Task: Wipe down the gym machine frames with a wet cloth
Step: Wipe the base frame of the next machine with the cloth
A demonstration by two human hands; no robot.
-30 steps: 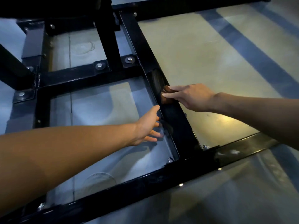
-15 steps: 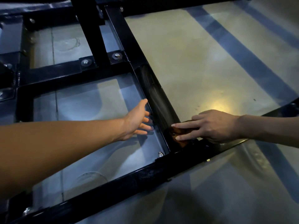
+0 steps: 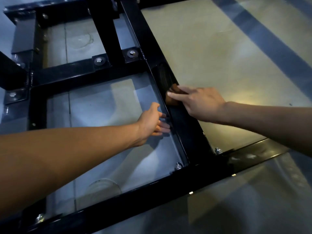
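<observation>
Frame: glossy black steel machine base frame (image 3: 187, 132) lies flat on the floor, bolted at its joints, with a wet sheen on the right rail.
Cloth: small brown folded cloth (image 3: 173, 97) sits on the right rail, mid-length.
Right hand (image 3: 200, 103): straight fingers press the cloth flat.
Left hand (image 3: 152, 121): fingers spread loosely, holding nothing, just left of the rail.
Floor: pale polished concrete floor (image 3: 211, 48) with grey stripes.

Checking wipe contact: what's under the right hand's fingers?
A brown cloth, pressed flat on the black frame bar by the right hand. Only the cloth's edge past the fingertips shows; the rest of it is covered by the hand.
</observation>
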